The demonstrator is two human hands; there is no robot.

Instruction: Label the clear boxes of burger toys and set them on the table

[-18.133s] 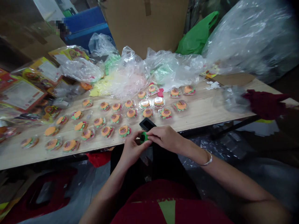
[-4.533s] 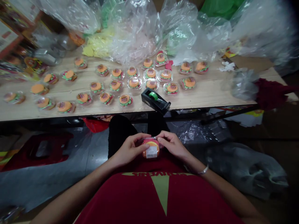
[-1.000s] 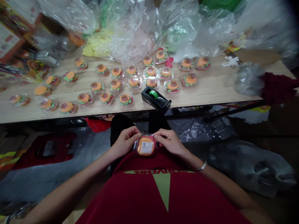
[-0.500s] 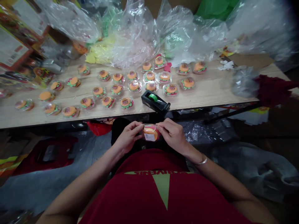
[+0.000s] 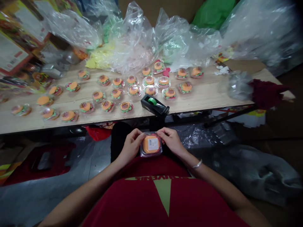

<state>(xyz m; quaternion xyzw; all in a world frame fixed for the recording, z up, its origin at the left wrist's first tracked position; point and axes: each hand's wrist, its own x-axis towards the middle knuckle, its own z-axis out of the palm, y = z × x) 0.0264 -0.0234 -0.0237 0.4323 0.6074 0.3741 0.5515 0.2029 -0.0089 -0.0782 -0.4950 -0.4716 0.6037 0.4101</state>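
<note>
Both my hands hold one small clear plastic box (image 5: 151,145) over my lap, below the table edge. Inside it is an orange burger-shaped toy, and a white label faces up at me. My left hand (image 5: 131,145) pinches the box's left side. On its right side my right hand (image 5: 170,140) grips with closed fingers; a silver bracelet sits on that wrist. A black tape dispenser (image 5: 155,106) with a green roll stands at the table's near edge, just beyond my hands.
Several more boxed burger toys (image 5: 126,106) lie in rows on the wooden table (image 5: 208,94). Crumpled clear plastic bags (image 5: 137,41) pile up behind them. Printed cartons (image 5: 14,53) lean at the left. A dark red cloth (image 5: 267,93) lies at the right end.
The box has been turned between my fingers so its labelled face points up again. My hands sank slightly toward my lap, and the view shifted a little.
</note>
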